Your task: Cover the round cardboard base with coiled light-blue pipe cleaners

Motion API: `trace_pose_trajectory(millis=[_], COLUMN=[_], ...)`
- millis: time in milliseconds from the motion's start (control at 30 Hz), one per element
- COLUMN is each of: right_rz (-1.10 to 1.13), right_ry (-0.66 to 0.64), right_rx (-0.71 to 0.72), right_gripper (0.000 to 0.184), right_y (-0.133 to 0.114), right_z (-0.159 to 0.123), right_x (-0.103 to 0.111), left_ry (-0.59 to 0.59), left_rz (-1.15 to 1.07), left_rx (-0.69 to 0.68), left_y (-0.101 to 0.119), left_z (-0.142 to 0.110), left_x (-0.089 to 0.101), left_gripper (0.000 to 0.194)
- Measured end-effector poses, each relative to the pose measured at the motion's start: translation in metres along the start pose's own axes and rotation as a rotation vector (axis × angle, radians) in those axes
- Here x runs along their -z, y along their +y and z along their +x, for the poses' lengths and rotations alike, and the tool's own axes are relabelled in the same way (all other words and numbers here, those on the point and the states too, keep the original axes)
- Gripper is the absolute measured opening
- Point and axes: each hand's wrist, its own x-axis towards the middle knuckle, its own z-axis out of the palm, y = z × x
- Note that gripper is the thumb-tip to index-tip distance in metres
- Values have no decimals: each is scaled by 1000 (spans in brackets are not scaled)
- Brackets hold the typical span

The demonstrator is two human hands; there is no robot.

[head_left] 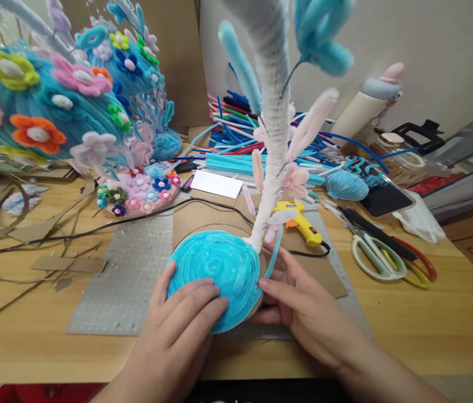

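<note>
A round base covered in coiled blue pipe cleaner tilts up toward me, with bare cardboard along its lower right rim. My left hand grips its left side, fingers lying across the blue coil. At the right rim, my right hand holds the edge, its thumb at the loose end of a blue pipe cleaner. From the base's back right rises a white wrapped stem, bearing pink and blue fuzzy leaves and flowers. The stem's top is out of view.
A yellow glue gun lies behind the base on a grey cutting mat. Scissors and a phone are at right. Pipe cleaners pile up at the back. Flower-covered blue domes stand left; a black cord crosses the table.
</note>
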Motion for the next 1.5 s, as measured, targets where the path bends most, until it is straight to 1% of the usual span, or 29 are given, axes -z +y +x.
trace_pose_trajectory(millis=[33,133,233,267,300,367,433,467,500,533,633,700,767,967,1033,1233,1367,1500], right_rz=[8,25,62,77,92,118,141,150,160,165,168,158,137,83,81,61,56,52], right_ry=[-21,-72,-37,-17,2,25,24,21,20,22,40,45,43,17,20,12,19,12], right_rx=[-25,-58,-53,-48,-44,-36,-29,-25,-20,-14,7,19,30,49,53,68,75,73], right_gripper=[57,41,36,36,35,31,25,22,20,19,19,17,16,15,16,23,26,28], right_y=[0,1,2,2,2,1,-1,-2,-3,-3,-4,-3,-3,1,3,6,8,9], right_z=[0,1,-1,-2,-3,-6,-9,-10,-11,-12,-15,-17,-19,-23,-23,-24,-24,-23], right_x=[0,-1,0,0,0,1,1,2,2,2,1,0,0,1,1,-2,-4,-5], left_ry=[-4,-23,-23,-6,23,127,255,298,312,300,195,130,89,69,51,5,-30,-30], left_rz=[1,14,33,26,2,-100,-258,-345,-433,-516,-688,-712,-698,-707,-655,-402,-327,-309], left_rx=[3,7,25,32,51,145,307,392,467,526,620,626,616,546,537,480,442,455], left_y=[0,1,1,1,1,1,0,0,-1,-2,-4,-5,-5,-2,-1,-6,-8,-9], left_z=[1,1,0,-1,-2,-3,-3,-2,-1,0,4,6,8,13,13,13,16,19], left_x=[0,3,10,12,14,17,18,18,18,18,19,19,19,19,22,26,25,22], left_gripper=[35,39,39,41,47,64,73,75,77,79,86,92,97,113,117,133,144,146])
